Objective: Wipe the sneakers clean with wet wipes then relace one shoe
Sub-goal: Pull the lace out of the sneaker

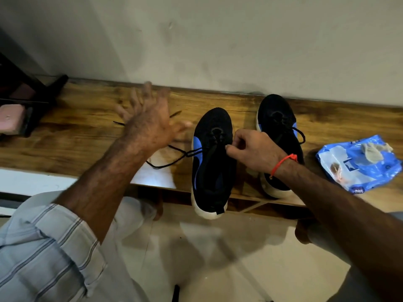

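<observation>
Two black and blue sneakers sit side by side on the wooden surface (87,118), toes pointing to 12 o'clock at the wall. The left sneaker (212,162) is near the middle, and its white heel hangs over the front edge of the surface. The right sneaker (278,123) is just beside it, at 3 o'clock from it.

The right hand (255,149) is over the left sneaker. Its fingers are curled and pinch the black lace (174,156) near the holes. The lace runs out from the sneaker toward 9 o'clock and lies loose on the surface.

The left hand (150,120) is blurry. It is up above the surface at 9 o'clock from the left sneaker. Its fingers are spread apart and hold nothing.

A blue wet wipes pack (359,164) lies at 3 o'clock from the sneakers. A crumpled used wipe (373,150) rests on top of it.
</observation>
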A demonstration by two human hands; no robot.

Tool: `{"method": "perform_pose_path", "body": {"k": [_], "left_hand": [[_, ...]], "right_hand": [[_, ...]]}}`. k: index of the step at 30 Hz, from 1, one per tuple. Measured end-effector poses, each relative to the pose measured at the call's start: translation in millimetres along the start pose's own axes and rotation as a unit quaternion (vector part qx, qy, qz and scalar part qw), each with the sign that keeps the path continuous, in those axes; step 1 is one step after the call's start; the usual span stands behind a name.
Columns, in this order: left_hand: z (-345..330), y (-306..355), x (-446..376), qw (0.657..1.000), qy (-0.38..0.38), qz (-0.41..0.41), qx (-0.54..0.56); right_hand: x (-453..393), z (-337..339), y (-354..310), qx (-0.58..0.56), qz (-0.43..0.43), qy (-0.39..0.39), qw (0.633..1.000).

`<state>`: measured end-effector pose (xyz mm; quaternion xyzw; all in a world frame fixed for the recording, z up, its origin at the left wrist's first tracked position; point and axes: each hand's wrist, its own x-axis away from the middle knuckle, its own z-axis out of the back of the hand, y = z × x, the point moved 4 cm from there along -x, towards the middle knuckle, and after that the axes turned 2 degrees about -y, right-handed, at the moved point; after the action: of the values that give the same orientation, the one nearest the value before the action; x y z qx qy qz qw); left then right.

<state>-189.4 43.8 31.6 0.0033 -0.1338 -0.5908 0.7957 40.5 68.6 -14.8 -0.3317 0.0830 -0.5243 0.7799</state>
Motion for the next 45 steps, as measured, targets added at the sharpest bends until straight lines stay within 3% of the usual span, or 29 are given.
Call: {"method": "perform_pose_path", "body": {"k": [3, 7, 13, 20, 23, 27, 30, 32, 34, 38, 40, 42, 44, 45], "left_hand": [[-17.9, 24.3, 15.2, 0.996, -0.053, -0.064, 0.015], [-33.5, 43.9, 25.8, 0.989, -0.091, -0.107, -0.046], [-45.5, 38.5, 21.8, 0.989, -0.102, -0.079, -0.069], [-55.0, 40.6, 18.8, 0.987, -0.143, -0.061, -0.037], [-53.1, 42.6, 20.0, 0.985, -0.155, -0.073, 0.014], [-51.4, 40.7, 23.2, 0.986, -0.144, -0.081, -0.005], [-48.2, 39.2, 23.4, 0.988, -0.128, -0.077, -0.049], [-45.9, 37.3, 23.3, 0.989, -0.113, -0.077, -0.052], [-45.4, 37.8, 23.0, 0.991, -0.096, -0.081, -0.041], [-48.7, 43.1, 22.2, 0.990, -0.092, -0.098, -0.037], [-49.4, 44.7, 22.3, 0.990, -0.091, -0.103, -0.041], [-49.3, 45.3, 22.9, 0.990, -0.087, -0.105, -0.042], [-48.3, 44.2, 23.7, 0.989, -0.088, -0.110, -0.043], [-47.4, 43.1, 24.1, 0.988, -0.091, -0.114, -0.045]], "right_hand": [[-0.2, -1.8, -2.0, -0.025, 0.028, 0.007, 0.999], [-1.3, -3.2, -7.7, -0.022, 0.101, 0.009, 0.995], [-3.2, -8.5, -9.5, 0.007, 0.109, -0.040, 0.993], [-8.4, -13.1, -4.1, 0.065, 0.058, -0.083, 0.993], [-6.2, -16.3, -6.9, 0.078, 0.056, -0.063, 0.993], [-2.4, -23.2, -15.9, 0.145, 0.117, -0.012, 0.982], [-11.0, -5.3, -9.0, 0.014, 0.042, 0.059, 0.997], [-18.5, 16.1, 10.2, -0.129, -0.068, 0.110, 0.983], [-19.2, 25.7, 23.3, -0.181, -0.106, 0.129, 0.969], [-6.2, 10.7, -2.4, -0.094, 0.038, 0.045, 0.994], [-2.0, -1.9, -13.3, 0.070, 0.128, 0.016, 0.989], [-2.8, -10.6, -12.4, 0.215, 0.141, 0.016, 0.966], [-5.2, -8.5, -13.3, 0.203, 0.139, 0.028, 0.969], [-5.4, -2.9, -15.7, 0.129, 0.133, 0.043, 0.982]]}}
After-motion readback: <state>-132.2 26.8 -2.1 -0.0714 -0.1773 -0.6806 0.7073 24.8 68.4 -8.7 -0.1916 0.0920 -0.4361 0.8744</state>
